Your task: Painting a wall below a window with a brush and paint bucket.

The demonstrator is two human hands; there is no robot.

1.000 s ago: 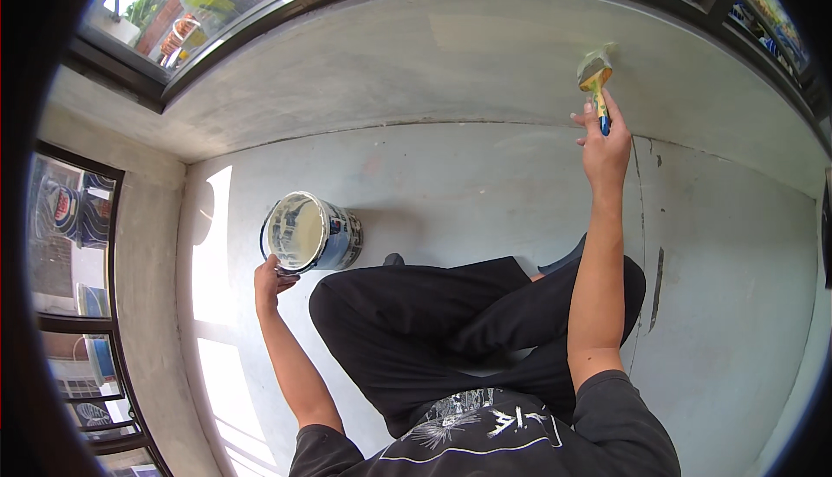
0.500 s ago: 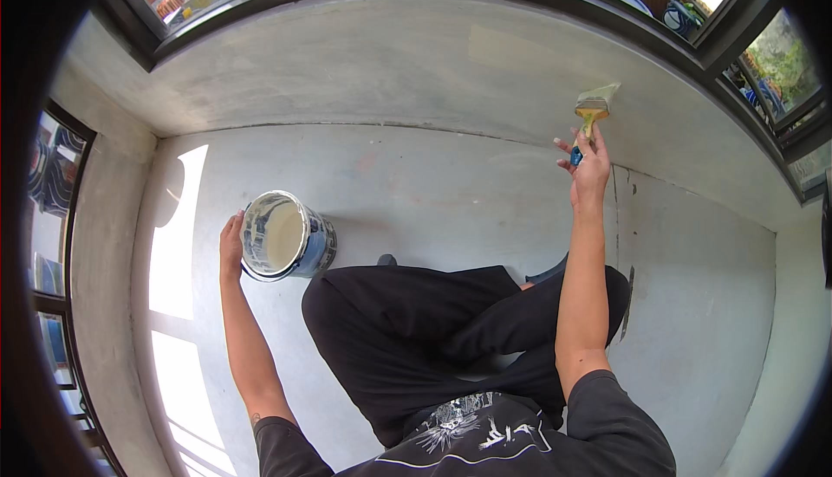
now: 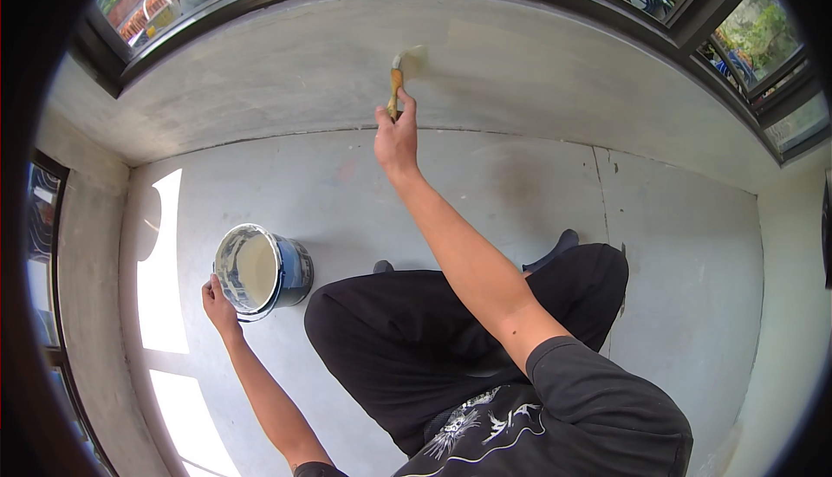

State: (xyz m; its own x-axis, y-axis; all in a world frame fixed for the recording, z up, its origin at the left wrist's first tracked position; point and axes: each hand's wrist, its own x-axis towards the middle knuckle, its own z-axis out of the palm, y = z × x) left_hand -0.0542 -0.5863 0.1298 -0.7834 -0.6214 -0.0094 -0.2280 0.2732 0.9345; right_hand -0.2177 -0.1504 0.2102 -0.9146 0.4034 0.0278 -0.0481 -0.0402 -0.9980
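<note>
My right hand (image 3: 398,136) is closed round the handle of a paintbrush (image 3: 396,85). The bristles touch the grey wall (image 3: 303,61) under the window, beside a wet-looking patch (image 3: 415,62). At the left, a blue and dark bucket (image 3: 295,274) stands on the floor with pale, cream-coloured paint (image 3: 257,269) inside and smears along its rim. My left hand (image 3: 219,305) grips the bucket's near left edge, fingers bent over the rim; whether it also has the wire handle I cannot tell.
Dark window frames (image 3: 225,16) run above the wall and along the left side. My crossed legs in black trousers (image 3: 390,330) take up the near middle of the grey floor (image 3: 685,304). Sunlight patches lie at the left. A floor seam runs near my right knee.
My right hand has swept the brush left along the wall, its arm now crossing in front of me. My left hand still holds the bucket. The whole view has shifted slightly.
</note>
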